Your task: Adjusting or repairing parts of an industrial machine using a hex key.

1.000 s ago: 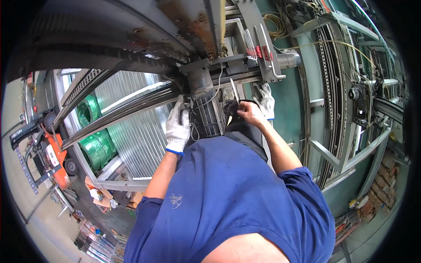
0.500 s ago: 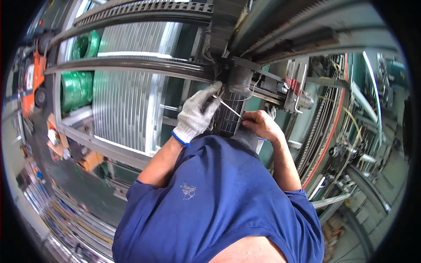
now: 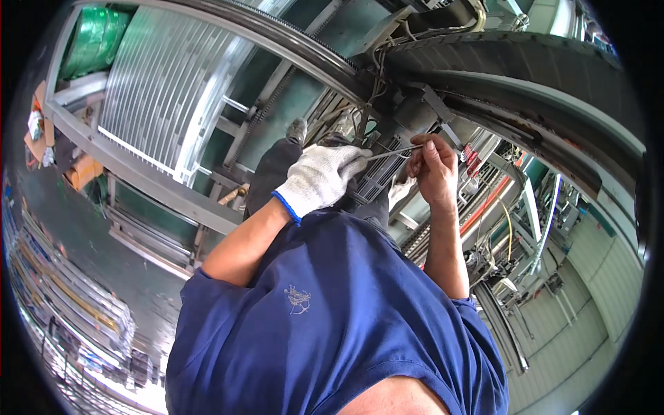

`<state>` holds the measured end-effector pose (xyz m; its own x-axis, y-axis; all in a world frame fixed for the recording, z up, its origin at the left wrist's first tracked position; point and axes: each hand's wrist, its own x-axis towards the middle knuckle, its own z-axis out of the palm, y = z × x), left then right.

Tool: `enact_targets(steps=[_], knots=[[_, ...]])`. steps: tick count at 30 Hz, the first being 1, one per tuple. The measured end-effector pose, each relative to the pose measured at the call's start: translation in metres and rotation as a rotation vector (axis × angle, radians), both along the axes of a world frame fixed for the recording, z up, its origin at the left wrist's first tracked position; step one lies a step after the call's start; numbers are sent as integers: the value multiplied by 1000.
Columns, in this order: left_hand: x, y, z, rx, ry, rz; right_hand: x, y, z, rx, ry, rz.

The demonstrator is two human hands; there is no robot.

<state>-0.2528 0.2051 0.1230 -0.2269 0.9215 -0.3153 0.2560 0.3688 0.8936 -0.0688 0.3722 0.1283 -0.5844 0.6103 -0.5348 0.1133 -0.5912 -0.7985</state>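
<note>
Two hands working a thin white strip at a machine.
Gloved left hand (image 3: 321, 178) and bare right hand (image 3: 434, 166) each pinch one end of the strip (image 3: 393, 153), beside a black ribbed block (image 3: 377, 181).

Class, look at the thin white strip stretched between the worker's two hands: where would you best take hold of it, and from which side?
Grip the thin white strip at its bare middle span, the only part showing between the gloved left hand and the bare right hand. Come from the near side, pinching across it: it runs roughly level, both ends are covered, and the dark ribbed housing sits close behind it.
</note>
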Motion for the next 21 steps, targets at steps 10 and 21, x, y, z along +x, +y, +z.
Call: enact_targets(steps=[10,21], knots=[[-20,11,-10,97,-411,600,-12,-37,26,129,-301,365],[-77,-250,-194,-970,879,1062,-56,11,-24,891,-351,357]])
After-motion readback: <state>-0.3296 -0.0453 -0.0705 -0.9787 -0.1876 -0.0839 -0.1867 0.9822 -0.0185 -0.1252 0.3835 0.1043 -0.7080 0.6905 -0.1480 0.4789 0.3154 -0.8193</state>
